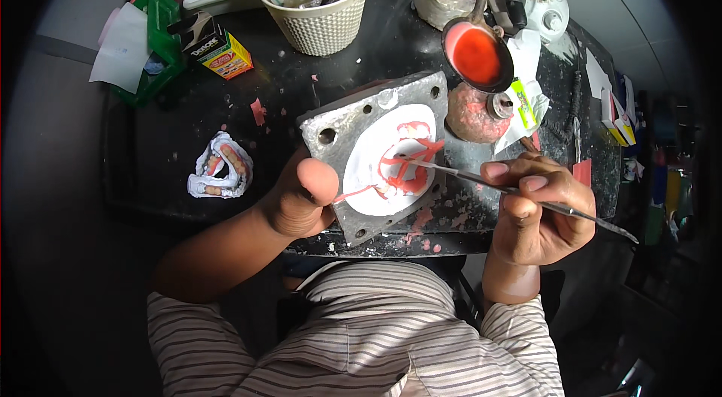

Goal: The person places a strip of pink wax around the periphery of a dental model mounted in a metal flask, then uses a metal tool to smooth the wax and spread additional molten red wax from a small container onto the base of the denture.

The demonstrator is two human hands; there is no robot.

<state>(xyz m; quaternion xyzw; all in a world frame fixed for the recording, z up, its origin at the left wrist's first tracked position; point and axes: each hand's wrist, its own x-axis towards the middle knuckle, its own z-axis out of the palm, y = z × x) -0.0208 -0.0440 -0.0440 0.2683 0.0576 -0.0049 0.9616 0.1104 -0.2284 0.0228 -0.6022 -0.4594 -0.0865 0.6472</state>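
Note:
My left hand (297, 198) grips the left side of a grey metal dental flask half (398, 96), holding it tilted above the table's front edge. White plaster (365, 153) fills the flask. Set in that plaster is a denture in red-pink wax (412, 185), with some teeth showing. A thin wax strip (353, 192) runs from it toward my left thumb. In my right hand (545, 205), a slim metal wax carver (481, 180) is pinched between thumb and fingers. Its tip meets the wax near the middle of the plaster; whether it presses in, I cannot tell.
A plaster model with teeth (219, 165) lies at left. Behind stand a small box (218, 51), a woven basket (320, 25) of tools and a green tray (158, 70). Beyond my right hand are a pan of melted red wax (477, 55) and a wax-spattered burner (474, 115).

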